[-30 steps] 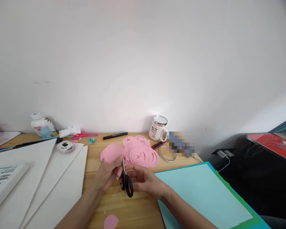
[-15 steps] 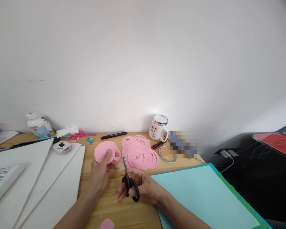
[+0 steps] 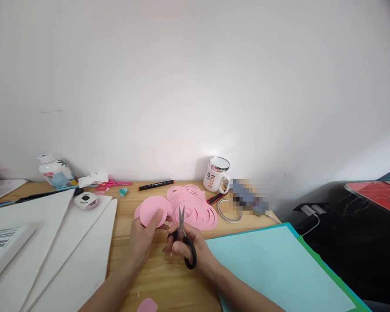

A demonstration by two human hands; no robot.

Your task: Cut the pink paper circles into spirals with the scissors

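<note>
My left hand [image 3: 144,238] pinches pink paper circles [image 3: 153,209], with the thumb on top and the other fingers behind. One round piece shows in front and the edge of another sticks out at its left. In my right hand [image 3: 195,249] is a pair of black-handled scissors [image 3: 182,229], its slightly parted blades pointing up and away from me. The blades are just right of the paper and apart from it. Behind them lies a heap of pink paper spirals [image 3: 195,203] on the wooden table [image 3: 169,286]. A pink scrap [image 3: 147,305] lies near the front edge.
White boards [image 3: 81,255] cover the left side, with a white round gadget [image 3: 85,200] on them. Pink scissors [image 3: 115,185], a black marker [image 3: 156,185] and a white mug [image 3: 216,174] stand along the wall. Light-blue sheets [image 3: 279,264] lie at right.
My left hand has moved right with the pink circles, and the pieces have shifted against each other. The scissors have turned more upright, their blades now slightly parted.
</note>
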